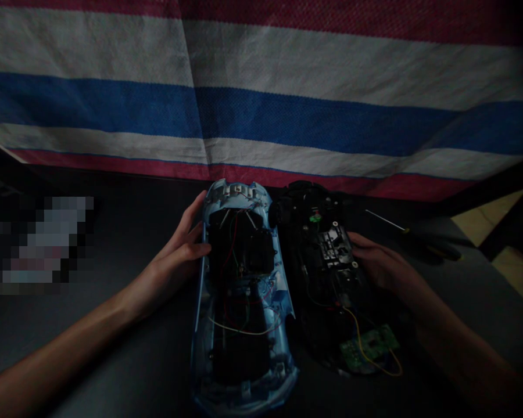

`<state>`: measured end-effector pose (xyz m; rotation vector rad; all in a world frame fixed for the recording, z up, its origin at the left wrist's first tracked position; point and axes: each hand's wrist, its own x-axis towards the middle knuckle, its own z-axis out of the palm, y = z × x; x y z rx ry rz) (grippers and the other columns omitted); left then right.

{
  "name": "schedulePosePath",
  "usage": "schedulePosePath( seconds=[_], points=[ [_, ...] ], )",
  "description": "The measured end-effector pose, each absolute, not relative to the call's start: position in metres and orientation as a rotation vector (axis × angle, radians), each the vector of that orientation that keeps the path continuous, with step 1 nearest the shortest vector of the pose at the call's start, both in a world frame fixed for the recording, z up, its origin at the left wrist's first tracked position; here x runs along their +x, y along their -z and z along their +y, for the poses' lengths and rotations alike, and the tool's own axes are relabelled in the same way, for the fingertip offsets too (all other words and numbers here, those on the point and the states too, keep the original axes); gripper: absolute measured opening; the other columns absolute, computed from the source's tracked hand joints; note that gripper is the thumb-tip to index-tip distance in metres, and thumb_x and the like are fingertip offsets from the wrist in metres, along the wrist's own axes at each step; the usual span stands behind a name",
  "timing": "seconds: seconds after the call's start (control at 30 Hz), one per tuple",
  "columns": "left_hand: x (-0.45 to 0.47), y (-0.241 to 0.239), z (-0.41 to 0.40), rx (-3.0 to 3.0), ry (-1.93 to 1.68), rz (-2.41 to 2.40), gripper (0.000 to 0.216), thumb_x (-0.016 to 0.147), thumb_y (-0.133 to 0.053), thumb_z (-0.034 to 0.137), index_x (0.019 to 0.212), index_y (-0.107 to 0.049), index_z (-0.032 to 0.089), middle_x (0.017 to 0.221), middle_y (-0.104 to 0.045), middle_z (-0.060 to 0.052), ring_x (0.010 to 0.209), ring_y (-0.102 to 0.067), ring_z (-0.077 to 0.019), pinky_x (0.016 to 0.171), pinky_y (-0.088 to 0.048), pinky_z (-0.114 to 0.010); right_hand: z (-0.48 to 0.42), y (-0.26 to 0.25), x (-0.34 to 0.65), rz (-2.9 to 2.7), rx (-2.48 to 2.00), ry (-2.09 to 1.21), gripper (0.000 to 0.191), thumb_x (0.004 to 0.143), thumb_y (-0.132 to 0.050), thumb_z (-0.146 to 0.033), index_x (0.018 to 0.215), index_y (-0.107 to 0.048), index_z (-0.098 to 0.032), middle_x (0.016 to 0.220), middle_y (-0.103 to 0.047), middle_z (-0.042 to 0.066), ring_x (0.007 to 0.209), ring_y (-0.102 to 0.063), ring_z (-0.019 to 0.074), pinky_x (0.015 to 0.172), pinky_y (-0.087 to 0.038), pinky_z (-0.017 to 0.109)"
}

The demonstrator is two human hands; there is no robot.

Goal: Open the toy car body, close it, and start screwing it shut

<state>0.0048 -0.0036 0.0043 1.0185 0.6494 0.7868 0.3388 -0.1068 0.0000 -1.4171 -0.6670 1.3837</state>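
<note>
A blue toy car body shell [284, 299] lies upside down, its dark inside and thin wires facing up. My left hand [181, 249] grips its left side, with the thumb over the rim. Right beside the shell sits a black toy car chassis [331, 249], also showing its inner parts. My right hand [381, 264] holds the chassis by its right edge; some of its fingers are hidden. A green circuit board [372, 348] rests at the chassis's near end, with a yellow wire looping over it.
A screwdriver [405, 230] lies on the dark table [126, 354], to the right beyond my right hand. At the left is a flat, blurred-out object [47, 244]. Behind the table hangs a striped red, white and blue sheet [253, 116]. The scene is dim.
</note>
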Motion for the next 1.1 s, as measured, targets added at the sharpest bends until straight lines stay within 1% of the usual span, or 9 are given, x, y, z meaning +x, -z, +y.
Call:
schedulePosePath(
  seconds=[0.13,0.23,0.37,0.47,0.6,0.8,0.9,1.0,1.1],
  points=[
    [0.005,-0.005,-0.003,1.029,-0.778,0.642,0.084,0.09,-0.069,0.031,0.164,-0.032,0.048,0.163,-0.05,0.003,0.151,-0.043,-0.0451,0.117,-0.041,-0.067,-0.106,0.003,0.34,-0.629,-1.426,-1.375,0.039,0.089,-0.073,-0.037,0.128,-0.076,-0.03,0.124,-0.081,0.001,0.111,-0.075,0.027,0.082,-0.058,0.032],
    [0.006,-0.006,-0.003,1.033,-0.764,0.642,0.087,0.088,-0.07,0.034,0.164,-0.03,0.047,0.163,-0.051,0.002,0.149,-0.045,-0.0467,0.117,-0.039,-0.07,-0.106,0.006,0.343,-0.612,-1.439,-1.363,0.043,0.086,-0.078,-0.038,0.128,-0.076,-0.031,0.124,-0.081,0.0,0.112,-0.075,0.0269,0.081,-0.058,0.031],
    [0.006,-0.007,-0.004,1.031,-0.755,0.659,0.085,0.09,-0.07,0.033,0.164,-0.032,0.048,0.162,-0.052,0.002,0.149,-0.044,-0.046,0.117,-0.038,-0.071,-0.107,0.006,0.344,-0.599,-1.442,-1.367,0.042,0.085,-0.079,-0.039,0.126,-0.077,-0.033,0.131,-0.079,0.0,0.117,-0.074,0.027,0.081,-0.06,0.03],
    [0.006,-0.005,-0.003,1.03,-0.765,0.64,0.083,0.09,-0.068,0.031,0.163,-0.033,0.048,0.161,-0.053,0.003,0.148,-0.047,-0.0444,0.119,-0.036,-0.071,-0.107,0.006,0.345,-0.575,-1.458,-1.374,0.039,0.084,-0.079,-0.039,0.123,-0.078,-0.036,0.128,-0.08,-0.003,0.114,-0.075,0.025,0.08,-0.06,0.029],
    [0.006,-0.005,-0.003,1.037,-0.776,0.651,0.08,0.092,-0.065,0.026,0.162,-0.035,0.048,0.164,-0.049,0.004,0.152,-0.041,-0.0443,0.121,-0.033,-0.071,-0.107,0.009,0.347,-0.574,-1.454,-1.375,0.034,0.082,-0.081,-0.038,0.116,-0.081,-0.036,0.12,-0.082,-0.005,0.109,-0.077,0.0224,0.078,-0.06,0.025],
    [0.008,-0.011,-0.007,1.026,-0.763,0.671,0.08,0.093,-0.063,0.027,0.163,-0.032,0.047,0.168,-0.043,0.005,0.156,-0.033,-0.0458,0.121,-0.032,-0.072,-0.107,0.013,0.35,-0.581,-1.444,-1.371,0.032,0.083,-0.08,-0.037,0.115,-0.081,-0.037,0.117,-0.083,-0.006,0.104,-0.078,0.0209,0.077,-0.06,0.024],
    [0.008,-0.01,-0.007,1.026,-0.78,0.64,0.08,0.094,-0.063,0.026,0.164,-0.032,0.047,0.168,-0.043,0.004,0.157,-0.031,-0.0441,0.123,-0.032,-0.069,-0.107,0.014,0.353,-0.564,-1.448,-1.354,0.038,0.084,-0.08,-0.038,0.122,-0.079,-0.035,0.124,-0.081,-0.004,0.107,-0.077,0.0232,0.079,-0.061,0.027],
    [0.006,-0.007,-0.005,1.013,-0.767,0.627,0.081,0.094,-0.063,0.025,0.164,-0.031,0.049,0.168,-0.043,0.004,0.157,-0.031,-0.0428,0.123,-0.034,-0.065,-0.105,0.019,0.357,-0.538,-1.45,-1.434,0.042,0.08,-0.083,-0.039,0.121,-0.079,-0.032,0.126,-0.081,0.0,0.111,-0.077,0.0275,0.082,-0.061,0.032],
    [0.004,-0.005,-0.003,1.01,-0.746,0.63,0.084,0.093,-0.065,0.027,0.164,-0.028,0.052,0.168,-0.043,0.003,0.154,-0.036,-0.043,0.122,-0.035,-0.066,-0.105,0.019,0.357,-0.539,-1.438,-1.449,0.044,0.081,-0.082,-0.039,0.124,-0.077,-0.032,0.129,-0.08,0.001,0.118,-0.075,0.0286,0.09,-0.06,0.035]
  ],
)
